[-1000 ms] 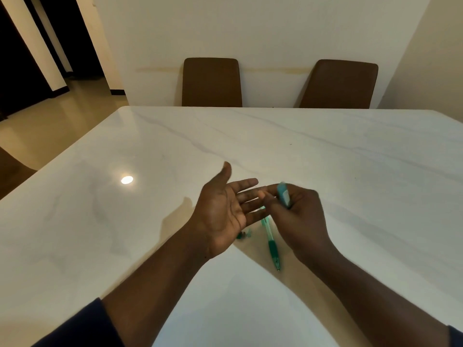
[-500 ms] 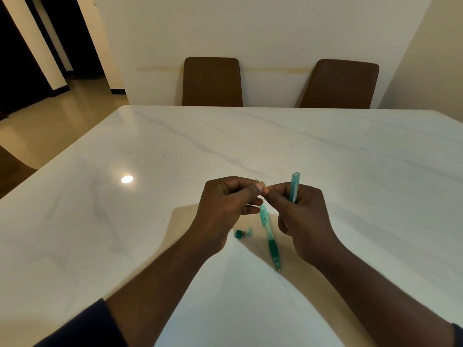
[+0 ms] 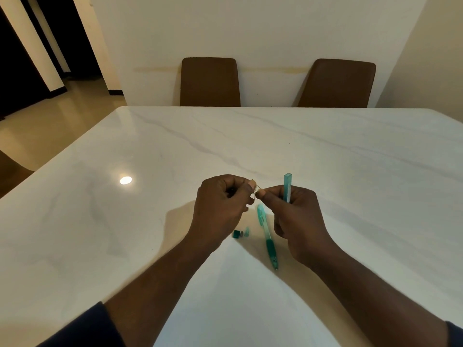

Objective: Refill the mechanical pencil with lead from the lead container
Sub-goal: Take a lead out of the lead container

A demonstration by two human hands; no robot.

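A teal mechanical pencil (image 3: 267, 237) lies on the white marble table (image 3: 350, 171) between my wrists, its tip toward me. Beside it lie small teal caps (image 3: 240, 233). My right hand (image 3: 295, 216) grips the teal lead container (image 3: 287, 187) upright in its curled fingers, and its thumb and forefinger pinch a thin lead (image 3: 258, 189). My left hand (image 3: 220, 209) is curled, and its thumb and forefinger pinch the same lead from the other side. Both hands hover just above the pencil's far end.
Two brown chairs (image 3: 210, 82) (image 3: 337, 83) stand at the far edge of the table against a cream wall. The table's left edge runs diagonally above a tan floor (image 3: 50, 121). A lamp reflection (image 3: 125, 180) shines on the tabletop.
My left hand has turned from an open palm to a curled pinch. My right hand has brought the container upright, and both hands now meet at the lead.
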